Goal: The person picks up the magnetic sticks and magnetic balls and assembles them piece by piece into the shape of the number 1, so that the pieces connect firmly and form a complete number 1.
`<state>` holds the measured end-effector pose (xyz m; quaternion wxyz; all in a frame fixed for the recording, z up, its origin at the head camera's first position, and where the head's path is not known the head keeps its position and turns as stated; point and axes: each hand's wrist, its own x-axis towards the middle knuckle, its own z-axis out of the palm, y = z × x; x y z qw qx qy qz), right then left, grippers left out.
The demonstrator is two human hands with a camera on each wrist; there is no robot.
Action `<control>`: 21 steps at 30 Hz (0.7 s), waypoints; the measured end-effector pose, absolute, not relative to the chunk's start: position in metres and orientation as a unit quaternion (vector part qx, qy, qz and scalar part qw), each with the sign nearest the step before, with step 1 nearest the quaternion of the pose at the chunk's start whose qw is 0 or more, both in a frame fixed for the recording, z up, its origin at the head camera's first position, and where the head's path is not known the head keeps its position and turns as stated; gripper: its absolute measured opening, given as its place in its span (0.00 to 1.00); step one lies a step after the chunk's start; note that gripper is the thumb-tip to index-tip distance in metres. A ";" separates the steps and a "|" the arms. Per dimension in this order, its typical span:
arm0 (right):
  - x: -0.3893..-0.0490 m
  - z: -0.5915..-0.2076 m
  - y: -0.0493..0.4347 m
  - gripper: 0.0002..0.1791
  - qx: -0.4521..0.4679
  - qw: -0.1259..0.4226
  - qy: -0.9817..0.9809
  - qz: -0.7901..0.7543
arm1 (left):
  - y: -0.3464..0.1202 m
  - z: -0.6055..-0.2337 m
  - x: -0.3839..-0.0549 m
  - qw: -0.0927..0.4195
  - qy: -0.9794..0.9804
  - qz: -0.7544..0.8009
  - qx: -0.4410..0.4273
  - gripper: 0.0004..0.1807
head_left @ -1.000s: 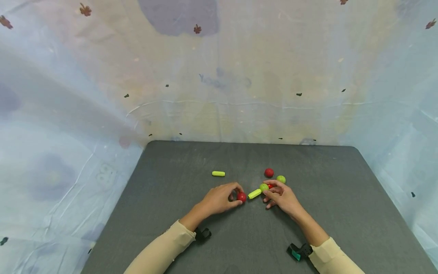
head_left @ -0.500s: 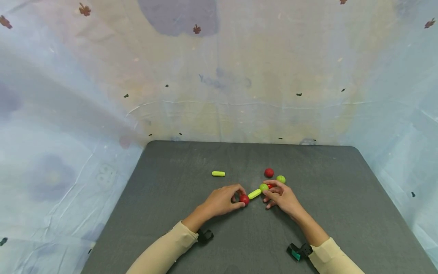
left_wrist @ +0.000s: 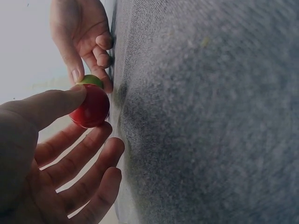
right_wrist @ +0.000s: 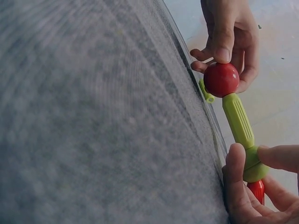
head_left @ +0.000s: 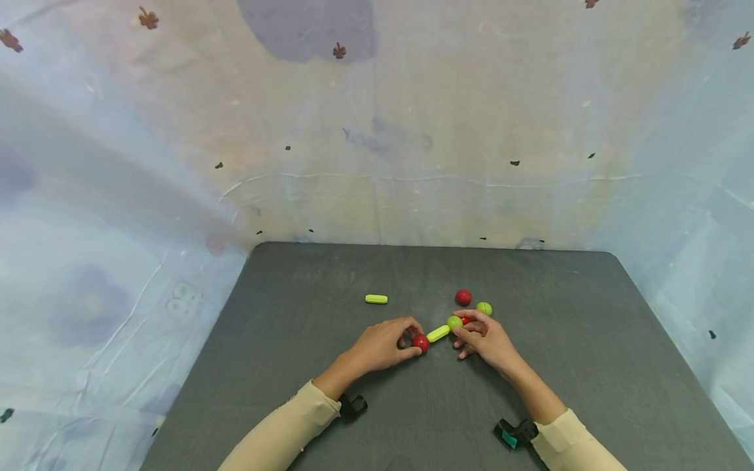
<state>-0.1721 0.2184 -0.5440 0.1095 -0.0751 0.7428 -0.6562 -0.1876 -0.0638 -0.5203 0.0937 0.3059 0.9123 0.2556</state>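
My left hand (head_left: 385, 342) pinches a red ball (head_left: 421, 343) between thumb and fingertips. The ball touches one end of a ribbed yellow-green stick (right_wrist: 238, 120). At the stick's other end sits a green ball (head_left: 454, 322), which my right hand (head_left: 484, 338) pinches with thumb and fingers. A red stick (right_wrist: 256, 190) sticks out from the far side of that green ball, partly hidden by my right fingers. In the left wrist view the red ball hides the yellow-green stick, and only the top of the green ball shows behind it.
Another red ball (head_left: 463, 297) and another green ball (head_left: 484, 308) lie just beyond my right hand. A loose yellow-green stick (head_left: 376, 299) rests farther left on the grey table (head_left: 306, 275). A patterned sheet (head_left: 377, 131) hangs behind the table.
My left hand has moved slightly right and toward me, bringing the red ball against the end of the yellow-green stick. During the last half second nothing visibly moves. My right hand stays put.
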 end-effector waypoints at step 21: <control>-0.170 -0.544 0.219 0.27 -0.080 0.098 0.744 -0.656 | -0.076 -0.517 -0.202 0.091 0.917 0.252 0.294 0.17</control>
